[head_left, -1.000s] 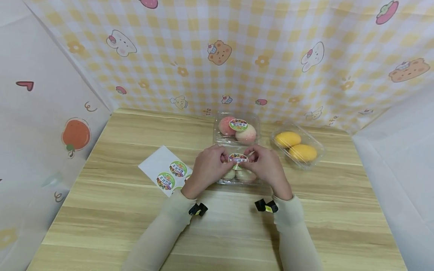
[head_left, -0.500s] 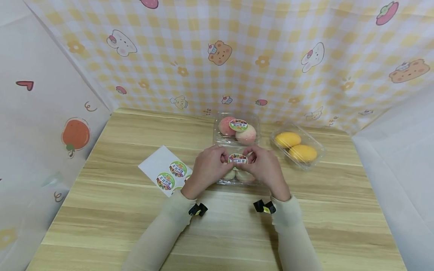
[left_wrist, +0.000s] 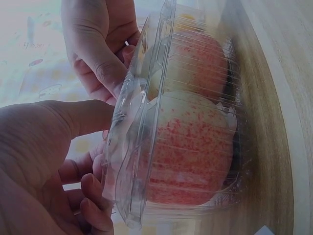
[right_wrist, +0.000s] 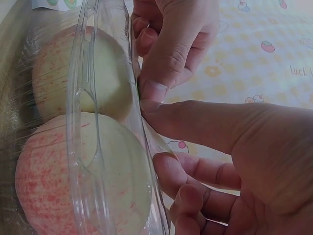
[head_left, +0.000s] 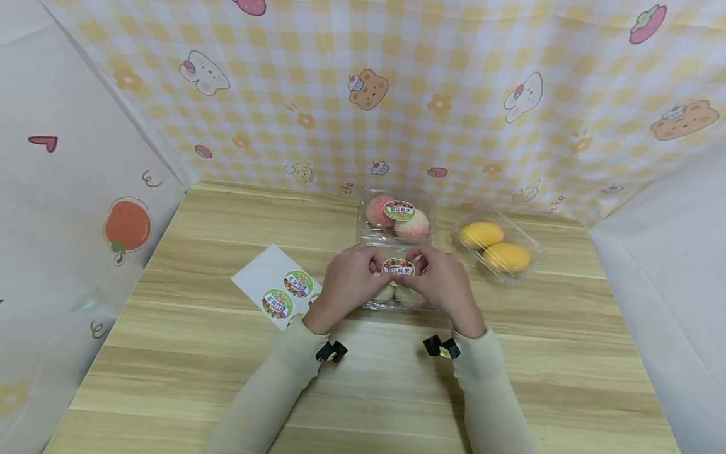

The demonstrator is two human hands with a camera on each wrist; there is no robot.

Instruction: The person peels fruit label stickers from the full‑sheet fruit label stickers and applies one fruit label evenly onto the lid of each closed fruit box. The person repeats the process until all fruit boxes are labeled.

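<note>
A clear plastic fruit box holds two pale fruits blushed red, like peaches. Over its lid, both hands hold a round fruit label sticker. My left hand pinches the sticker's left side, its thumb pressed down toward the lid. From the other side my right hand pinches the right side; in the right wrist view the sticker's edge stands lifted between thumb and forefinger. The thumb tips nearly meet at the sticker's lower part. How much of the sticker touches the lid is hidden.
Right behind stands another clear box with two peaches and a label on its lid. At the right, a clear box holds two yellow mango-like fruits. A white sticker sheet with several labels lies left, partly under the left arm.
My right hand and wrist have shifted slightly, and the right thumb has moved a little over the sticker. The left hand, boxes and sheet look unmoved.
</note>
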